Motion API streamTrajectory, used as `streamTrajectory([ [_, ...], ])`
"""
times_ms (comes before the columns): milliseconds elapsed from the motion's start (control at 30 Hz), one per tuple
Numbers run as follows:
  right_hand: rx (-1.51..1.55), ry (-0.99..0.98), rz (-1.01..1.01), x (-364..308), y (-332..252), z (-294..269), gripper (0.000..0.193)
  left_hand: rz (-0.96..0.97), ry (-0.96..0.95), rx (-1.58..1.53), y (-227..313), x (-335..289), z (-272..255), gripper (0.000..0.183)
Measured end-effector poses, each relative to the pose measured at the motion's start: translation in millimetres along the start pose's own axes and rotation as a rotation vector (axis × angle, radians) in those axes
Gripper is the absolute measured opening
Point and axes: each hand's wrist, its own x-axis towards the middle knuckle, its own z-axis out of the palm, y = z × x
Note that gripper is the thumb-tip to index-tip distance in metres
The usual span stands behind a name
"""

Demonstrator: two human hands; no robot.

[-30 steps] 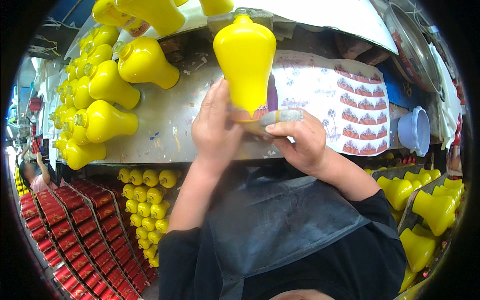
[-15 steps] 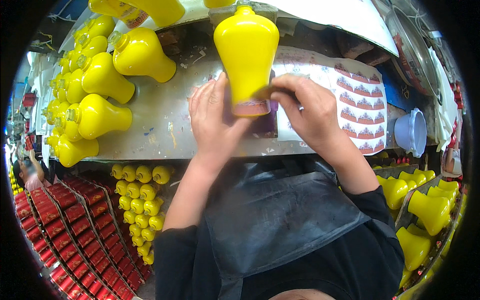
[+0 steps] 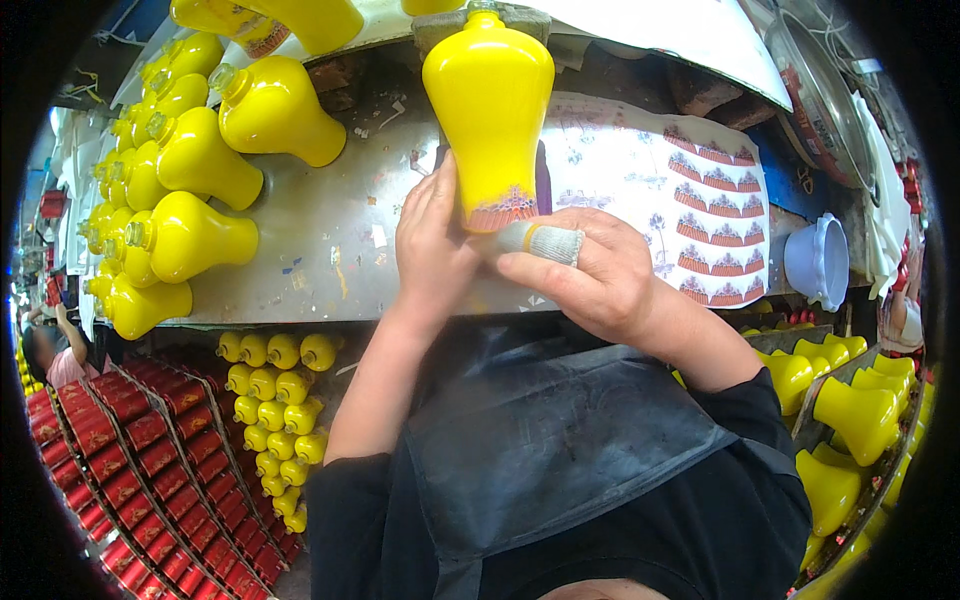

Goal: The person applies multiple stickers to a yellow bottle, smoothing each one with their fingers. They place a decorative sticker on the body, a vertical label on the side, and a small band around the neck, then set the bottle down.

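A glossy yellow bottle [image 3: 488, 110] lies with its neck pointing away from me, over a dark purple support [image 3: 543, 180]. Round its narrow base runs a patterned decal [image 3: 505, 208] in purple and orange-red. My left hand [image 3: 432, 240] holds the bottle's lower left side, fingers along it; its thumb is partly hidden. At the base end is my right hand [image 3: 590, 262], a grey knitted cover [image 3: 553, 245] on one finger. That finger and the thumb stretch toward the base, apart, with nothing visible between them. Right of the bottle lies a decal sheet [image 3: 650, 215] with several printed arches.
Several yellow bottles [image 3: 205, 235] stand on the metal table [image 3: 310, 245] at left. A pale blue tub [image 3: 818, 262] is at the right edge. Below are more yellow bottles [image 3: 855, 415] and stacked red cylinders [image 3: 150, 460]. Another person [image 3: 68, 360] shows at far left.
My right hand has moved from the bottle's right side down to its base, bringing the grey finger cover into sight. The decal's pattern now shows more plainly. My left hand stays at the bottle.
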Motion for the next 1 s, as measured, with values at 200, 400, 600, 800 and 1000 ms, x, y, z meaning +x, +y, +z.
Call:
streamTrajectory([
  [200,-0.046,0.129,0.289,-6.8,5.1,5.0,0.025,-0.018,-0.049,-0.01,-0.6,-0.7,-3.9,0.076],
  [400,0.12,0.173,0.251,-30.3,2.1,21.8,0.03,-0.019,-0.066,-0.034,-4.6,-2.0,-2.1,0.076],
  [600,0.092,0.254,0.401,-25.4,6.0,27.8,0.028,0.034,-0.028,0.035,1.5,-0.2,-8.9,0.08],
  [800,0.164,0.178,0.358,-21.4,-1.8,20.5,0.033,0.073,0.048,0.163,12.1,-0.6,-13.8,0.087],
  [1000,0.102,0.19,0.079,-22.5,-3.4,22.1,0.03,-0.088,-0.062,-0.127,-0.8,7.0,1.1,0.086],
])
